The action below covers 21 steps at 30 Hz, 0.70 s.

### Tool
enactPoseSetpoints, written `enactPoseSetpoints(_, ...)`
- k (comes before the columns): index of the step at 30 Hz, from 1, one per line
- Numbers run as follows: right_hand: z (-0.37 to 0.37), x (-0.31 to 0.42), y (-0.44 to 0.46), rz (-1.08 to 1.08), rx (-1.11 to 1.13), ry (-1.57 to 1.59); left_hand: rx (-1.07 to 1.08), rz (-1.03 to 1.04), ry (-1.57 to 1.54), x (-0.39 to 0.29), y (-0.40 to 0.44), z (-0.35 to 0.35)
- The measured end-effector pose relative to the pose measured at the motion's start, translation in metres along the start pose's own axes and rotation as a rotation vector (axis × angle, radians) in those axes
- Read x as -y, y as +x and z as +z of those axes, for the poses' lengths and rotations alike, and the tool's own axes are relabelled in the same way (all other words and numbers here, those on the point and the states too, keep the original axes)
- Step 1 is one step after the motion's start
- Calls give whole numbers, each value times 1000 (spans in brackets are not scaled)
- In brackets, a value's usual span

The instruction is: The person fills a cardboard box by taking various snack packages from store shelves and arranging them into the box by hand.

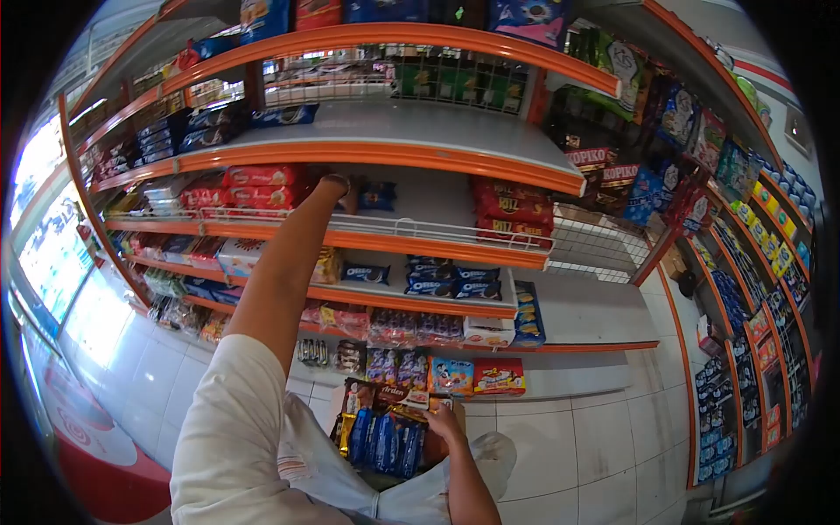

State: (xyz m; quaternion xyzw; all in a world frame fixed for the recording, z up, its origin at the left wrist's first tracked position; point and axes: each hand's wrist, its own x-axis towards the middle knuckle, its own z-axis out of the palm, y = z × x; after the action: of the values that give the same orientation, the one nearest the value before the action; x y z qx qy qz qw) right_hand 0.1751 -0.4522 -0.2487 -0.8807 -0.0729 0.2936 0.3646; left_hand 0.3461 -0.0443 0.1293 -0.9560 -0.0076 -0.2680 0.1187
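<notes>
My left hand (339,188) reaches into the middle shelf, between red biscuit packs (261,186) and a small blue pack (377,196). Its fingers are mostly hidden in the shadow under the shelf above. Low in front of me, my right hand (444,422) is at the right edge of an open carton (459,408). Its fingers bend over a pack at the carton's rim, and whether they grip it is unclear. Blue packs (385,444) stand in the carton, with a brown wafer pack (389,394) lying at its back.
Orange-edged shelves (420,156) span the view. Red Ritz packs (512,210) lie right of my left hand; Oreo packs (430,278) sit one shelf lower. Hanging snack bags (612,175) are at the right. A red and white freezer (96,437) stands at the lower left.
</notes>
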Motion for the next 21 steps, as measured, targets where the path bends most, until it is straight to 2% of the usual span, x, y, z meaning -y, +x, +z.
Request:
enactPoseSetpoints(8, 7, -8, 13, -42, -15, -28, 279, -25, 138, 5, 17, -6)
enactPoseSetpoints(9, 11, -11, 14, -41, -1, -19, 282, -24, 138, -3, 13, -21)
enactPoseSetpoints(11, 7, -2, 5, -31, 4, -42, 335, -21, -50, -26, 3, -68)
enactPoseSetpoints(15, 8, -1, 3, -32, 18, -81, 321, -29, -193, -30, -14, -75)
enactPoseSetpoints(17, 8, 2, 0, -32, 19, -90, 222, 45, -40, -38, -30, -89)
enactPoseSetpoints(20, 9, 4, -1, -17, 16, -110, 230, 147, 24, -55, -52, -118)
enactPoseSetpoints(21, 11, 3, -2, -4, 8, -117, 106, 215, 36, -63, -67, -120)
